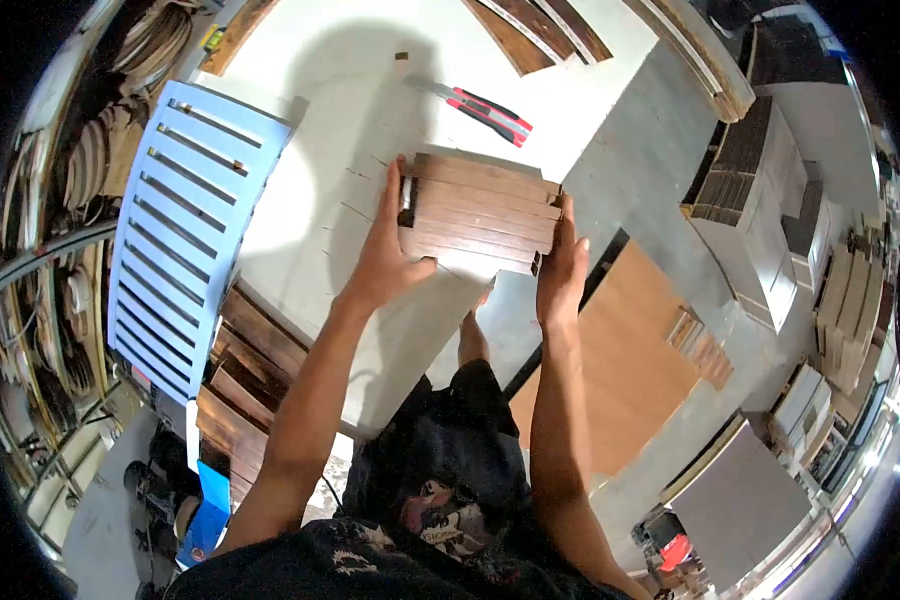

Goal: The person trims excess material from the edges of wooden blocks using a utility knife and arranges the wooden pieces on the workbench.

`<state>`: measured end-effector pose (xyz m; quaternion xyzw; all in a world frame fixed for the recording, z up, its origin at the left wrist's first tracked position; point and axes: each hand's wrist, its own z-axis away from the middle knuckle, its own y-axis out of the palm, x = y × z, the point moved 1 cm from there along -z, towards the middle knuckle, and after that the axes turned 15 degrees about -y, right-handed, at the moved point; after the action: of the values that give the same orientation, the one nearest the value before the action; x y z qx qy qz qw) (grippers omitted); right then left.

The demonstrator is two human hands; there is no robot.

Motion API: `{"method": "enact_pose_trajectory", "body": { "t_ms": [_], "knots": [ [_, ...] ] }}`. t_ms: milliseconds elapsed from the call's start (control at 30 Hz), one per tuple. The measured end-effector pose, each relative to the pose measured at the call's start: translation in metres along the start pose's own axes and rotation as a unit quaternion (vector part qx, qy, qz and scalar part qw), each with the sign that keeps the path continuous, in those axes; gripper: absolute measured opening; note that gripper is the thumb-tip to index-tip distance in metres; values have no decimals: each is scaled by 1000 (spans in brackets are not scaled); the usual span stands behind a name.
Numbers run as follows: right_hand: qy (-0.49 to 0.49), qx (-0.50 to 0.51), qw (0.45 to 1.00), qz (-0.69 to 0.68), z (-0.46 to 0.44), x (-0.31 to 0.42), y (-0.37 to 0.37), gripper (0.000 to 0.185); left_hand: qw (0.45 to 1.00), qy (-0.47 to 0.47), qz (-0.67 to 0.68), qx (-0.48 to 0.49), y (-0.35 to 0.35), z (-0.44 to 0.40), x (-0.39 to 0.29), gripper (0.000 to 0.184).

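A bundle of brown wooden strips (482, 212), lined up side by side with uneven ends, is held between my two hands above a white tabletop (360, 90). My left hand (380, 262) grips the left end, fingers along the side and thumb at the lower corner. At the right end, my right hand (563, 268) presses against the strips. A red and black utility knife (492, 116) lies on the tabletop just beyond the bundle, its blade pointing left.
On the left stands a light blue slatted panel (195, 215), with dark brown boards (255, 345) beside it. Curved brown pieces (540, 30) lie at the table's far end. A large tan sheet (620, 370) and stacked cardboard (745, 190) are on the right.
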<state>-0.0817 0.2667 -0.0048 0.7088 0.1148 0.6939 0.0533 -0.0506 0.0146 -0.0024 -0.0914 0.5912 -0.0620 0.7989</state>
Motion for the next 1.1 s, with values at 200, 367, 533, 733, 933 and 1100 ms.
{"method": "enact_pose_trajectory", "body": {
  "t_ms": [200,367,533,733,933,1100],
  "knots": [
    [8,-54,998,-13,18,3,3,93,998,46,-10,36,15,-14,0,129],
    [-16,-102,995,5,22,-6,7,89,999,3,-23,24,19,-14,-2,130],
    [-20,-131,991,-12,25,-9,12,85,999,-21,-31,6,24,-19,-5,130],
    [-31,-143,989,-21,25,-8,16,83,1000,-19,-12,14,23,-18,-10,130],
    [-25,-162,984,-66,27,-7,3,81,998,11,-25,47,17,-21,-7,134],
    [-141,-111,944,277,-25,29,-37,59,959,136,-249,12,2,-12,-64,132]
  ]
}}
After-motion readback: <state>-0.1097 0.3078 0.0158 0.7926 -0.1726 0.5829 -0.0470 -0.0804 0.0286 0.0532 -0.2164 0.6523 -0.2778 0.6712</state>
